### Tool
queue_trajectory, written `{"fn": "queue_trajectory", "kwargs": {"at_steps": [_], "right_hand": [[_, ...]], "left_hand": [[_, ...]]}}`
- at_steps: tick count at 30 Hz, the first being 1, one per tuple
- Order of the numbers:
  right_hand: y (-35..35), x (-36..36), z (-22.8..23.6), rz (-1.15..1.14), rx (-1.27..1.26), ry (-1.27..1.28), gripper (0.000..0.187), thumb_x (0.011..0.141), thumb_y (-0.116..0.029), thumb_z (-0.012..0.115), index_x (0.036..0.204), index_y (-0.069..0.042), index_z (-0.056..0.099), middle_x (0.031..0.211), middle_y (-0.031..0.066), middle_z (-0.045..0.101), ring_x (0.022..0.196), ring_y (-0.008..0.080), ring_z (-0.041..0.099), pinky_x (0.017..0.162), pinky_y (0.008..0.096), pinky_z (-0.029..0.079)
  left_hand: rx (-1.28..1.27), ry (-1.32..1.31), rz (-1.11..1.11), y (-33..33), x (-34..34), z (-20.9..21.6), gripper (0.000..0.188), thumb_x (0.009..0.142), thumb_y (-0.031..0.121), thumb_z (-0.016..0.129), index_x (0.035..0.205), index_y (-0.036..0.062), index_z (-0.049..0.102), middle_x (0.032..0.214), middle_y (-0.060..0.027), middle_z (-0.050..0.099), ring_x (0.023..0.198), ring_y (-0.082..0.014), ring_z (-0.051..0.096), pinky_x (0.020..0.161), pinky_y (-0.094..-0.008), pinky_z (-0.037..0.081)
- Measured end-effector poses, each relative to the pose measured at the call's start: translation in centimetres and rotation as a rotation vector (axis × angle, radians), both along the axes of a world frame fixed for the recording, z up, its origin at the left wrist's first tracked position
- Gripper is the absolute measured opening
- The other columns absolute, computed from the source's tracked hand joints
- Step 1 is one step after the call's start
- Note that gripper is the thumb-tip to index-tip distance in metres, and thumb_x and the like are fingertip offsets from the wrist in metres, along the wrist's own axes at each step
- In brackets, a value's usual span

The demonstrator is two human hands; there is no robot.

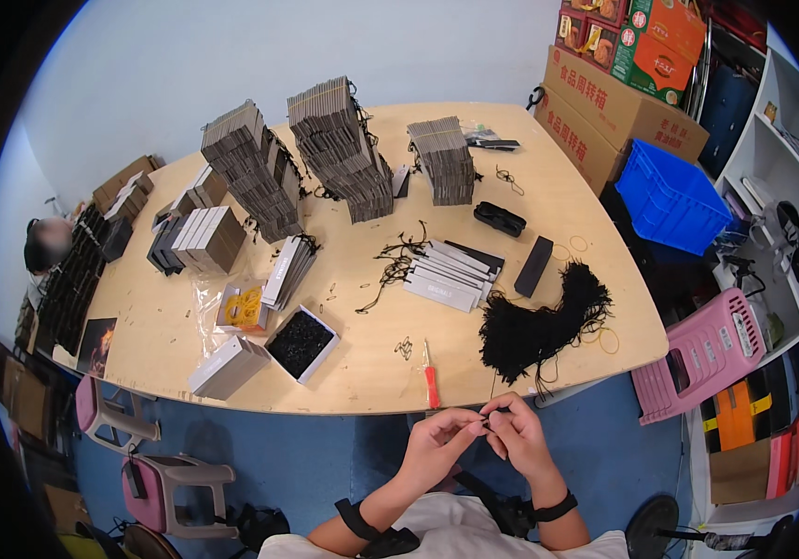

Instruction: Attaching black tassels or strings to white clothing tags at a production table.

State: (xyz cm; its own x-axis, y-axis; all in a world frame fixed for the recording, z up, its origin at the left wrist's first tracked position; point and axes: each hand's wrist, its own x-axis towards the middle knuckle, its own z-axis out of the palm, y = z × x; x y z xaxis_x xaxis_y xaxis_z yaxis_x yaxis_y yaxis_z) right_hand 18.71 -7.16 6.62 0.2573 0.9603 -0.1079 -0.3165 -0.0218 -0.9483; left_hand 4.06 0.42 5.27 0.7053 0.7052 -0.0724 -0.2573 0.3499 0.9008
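Observation:
Just off the table's near edge, my left hand (pixel 437 447) and my right hand (pixel 522 442) meet fingertip to fingertip. Both are closed in a pinch around a tiny dark thing (pixel 485 422), too small to name. A thin dark strand shows above the fingers. Beyond them, a thick bundle of black cords (pixel 534 331) lies on the tabletop. A screwdriver-like tool with a red handle (pixel 432 387) rests left of the bundle, by the edge. Past it are fanned-out flat grey sleeves (pixel 446 278) with black cords trailing from them.
Tall stacks of grey sleeves (pixel 339 149) stand along the back of the wooden table (pixel 371 359). At left sit a white box of small black pieces (pixel 301 343) and a box of yellow rubber bands (pixel 244 306). A blue crate (pixel 669 200) and pink stool (pixel 702 354) flank the right side.

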Motion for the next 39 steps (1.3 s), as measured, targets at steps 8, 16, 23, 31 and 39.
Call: {"fn": "queue_trajectory", "kwargs": {"at_steps": [8,16,23,31,39], "right_hand": [[-0.2,0.3,1.3,-0.058,0.027,-0.488,0.011,0.095,-0.008,0.059,0.102,0.001,0.059,0.062,0.0027,0.059,0.052,0.004,0.05,0.049,0.0208,0.036],[0.1,0.6,1.5,-0.067,0.056,-0.686,0.01,0.091,-0.002,0.063,0.099,0.002,0.059,0.07,0.0101,0.066,0.063,0.0074,0.061,0.056,0.0224,0.045],[-0.6,2.1,2.1,-0.051,0.044,-0.573,0.012,0.09,-0.004,0.065,0.101,0.001,0.061,0.067,0.005,0.062,0.058,0.006,0.055,0.053,0.0218,0.041],[-3.3,5.1,3.3,0.123,-0.016,-0.493,0.005,0.087,0.0,0.066,0.09,0.003,0.068,0.068,0.0062,0.064,0.056,0.0091,0.059,0.05,0.022,0.043],[-6.4,9.6,-1.1,-0.039,0.623,0.446,0.014,0.076,0.013,0.059,0.087,0.006,0.065,0.08,0.0222,0.07,0.039,0.0126,0.049,0.038,0.0244,0.031]], "left_hand": [[0.064,0.022,0.075,0.0,-0.4,-0.7,0.019,0.095,0.009,0.064,0.109,-0.0029,0.065,0.097,-0.0063,0.069,0.091,-0.0095,0.064,0.078,-0.0215,0.048],[0.115,0.064,0.02,0.4,-0.4,-1.8,0.018,0.093,0.011,0.066,0.106,-0.0004,0.067,0.099,-0.0041,0.067,0.089,-0.0083,0.062,0.079,-0.0238,0.048],[0.189,0.091,0.024,0.3,-0.3,-2.8,0.014,0.094,0.01,0.063,0.105,-0.0001,0.064,0.099,-0.0044,0.065,0.089,-0.0086,0.06,0.08,-0.0238,0.047],[0.175,0.154,0.205,0.6,-0.5,-1.9,0.012,0.094,0.009,0.062,0.102,-0.0008,0.064,0.094,-0.0049,0.066,0.083,-0.0092,0.061,0.076,-0.0238,0.049],[0.436,0.284,0.377,2.3,-1.9,-1.8,0.01,0.093,0.007,0.063,0.098,-0.0012,0.063,0.09,-0.0008,0.063,0.079,-0.0066,0.055,0.074,-0.0218,0.045]]}}
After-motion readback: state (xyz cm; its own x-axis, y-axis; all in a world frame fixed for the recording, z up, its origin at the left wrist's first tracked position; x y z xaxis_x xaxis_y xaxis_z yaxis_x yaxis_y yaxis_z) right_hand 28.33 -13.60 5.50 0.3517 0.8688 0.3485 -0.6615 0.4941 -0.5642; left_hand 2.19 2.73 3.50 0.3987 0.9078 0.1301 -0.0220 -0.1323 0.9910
